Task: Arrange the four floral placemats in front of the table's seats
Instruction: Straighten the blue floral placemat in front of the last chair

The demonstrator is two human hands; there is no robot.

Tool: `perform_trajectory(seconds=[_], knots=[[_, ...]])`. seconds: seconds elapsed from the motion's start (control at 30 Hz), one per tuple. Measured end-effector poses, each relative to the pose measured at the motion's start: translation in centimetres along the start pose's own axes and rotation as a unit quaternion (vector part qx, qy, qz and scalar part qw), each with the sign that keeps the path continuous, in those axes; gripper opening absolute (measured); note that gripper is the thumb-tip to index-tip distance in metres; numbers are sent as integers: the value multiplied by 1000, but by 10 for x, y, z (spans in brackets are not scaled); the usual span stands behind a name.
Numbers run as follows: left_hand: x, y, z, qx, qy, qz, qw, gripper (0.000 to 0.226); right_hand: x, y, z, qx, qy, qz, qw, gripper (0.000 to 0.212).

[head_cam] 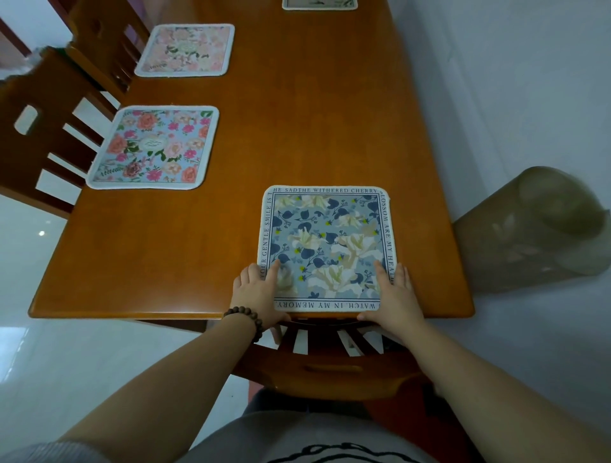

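A blue floral placemat (327,244) with a text border lies flat at the near edge of the wooden table (297,138). My left hand (259,294) grips its near left corner, thumb on top. My right hand (393,297) grips its near right corner the same way. A bright pink-and-blue floral placemat (155,147) lies at the left edge in front of a chair. Farther back on the left sits a pale pink floral placemat (186,49). At the far end, a fourth placemat (319,4) shows only its near edge.
A wooden chair (330,366) stands tucked under the near edge, just below the blue mat. Two wooden chairs (49,132) stand along the left side. A translucent brown bin (535,231) sits on the floor to the right of the table.
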State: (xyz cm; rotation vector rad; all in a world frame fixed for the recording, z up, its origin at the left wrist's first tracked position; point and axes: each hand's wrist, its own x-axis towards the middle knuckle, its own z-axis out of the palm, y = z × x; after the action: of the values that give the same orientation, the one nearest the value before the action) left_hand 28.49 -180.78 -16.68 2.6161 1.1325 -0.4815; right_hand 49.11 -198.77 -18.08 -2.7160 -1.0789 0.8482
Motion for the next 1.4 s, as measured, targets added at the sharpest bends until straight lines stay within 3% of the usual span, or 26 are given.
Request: perform_trajectory(seconds=[0.27, 0.73, 0.97, 1.07, 1.17, 1.4], knots=[[6, -5, -4, -30, -39, -16, 999, 131, 0, -3, 1, -21, 6, -4, 1000, 129], [14, 1, -1, 10, -42, -3, 999, 135, 5, -10, -4, -24, -20, 16, 999, 134], [45, -14, -28, -142, -21, -39, 989, 141, 36, -3, -32, 70, 21, 7, 997, 129], [59, -22, -37, -284, -28, -48, 957, 130, 49, -3, -35, 163, 24, 6, 986, 114], [63, -23, -32, -361, -20, -42, 931, 114, 55, -8, -28, 214, 27, 8, 976, 95], [54, -24, -19, -356, -2, -15, 934, 110, 52, -5, -19, 222, 29, 16, 974, 85]])
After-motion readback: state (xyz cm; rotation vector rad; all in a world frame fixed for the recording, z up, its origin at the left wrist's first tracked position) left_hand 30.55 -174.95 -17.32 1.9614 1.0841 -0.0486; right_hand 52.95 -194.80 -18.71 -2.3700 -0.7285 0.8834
